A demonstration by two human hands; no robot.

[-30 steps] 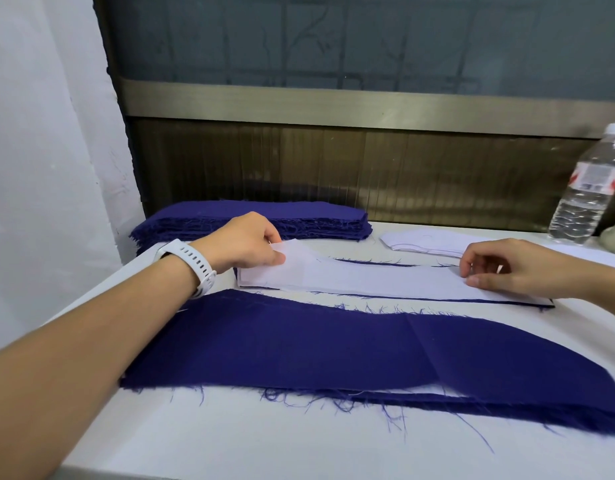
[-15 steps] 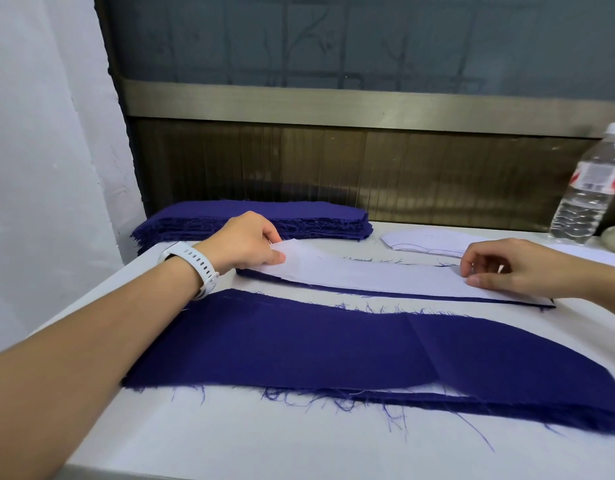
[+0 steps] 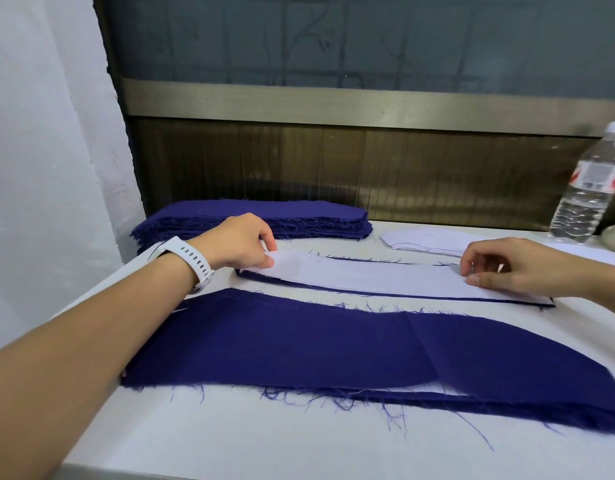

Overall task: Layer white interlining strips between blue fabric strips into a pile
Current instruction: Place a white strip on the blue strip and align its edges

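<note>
Hands sit at either end of the white interlining strip (image 3: 368, 277), which lies across the middle of the table (image 3: 212, 438) on a blue strip (image 3: 261, 276). The left hand (image 3: 242, 242) pinches its left end between thumb and curled fingers, holding it slightly raised. The right hand (image 3: 507, 268), fingers curled, pinches the right end. The layered pile (image 3: 316, 344) lies along the near edge; the blue stack (image 3: 264, 216) fills the far left corner.

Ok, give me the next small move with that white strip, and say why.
Probably lower the left hand so the lifted end of the white strip lies flat on the blue strip beneath; the right hand holds the other end down.
</note>
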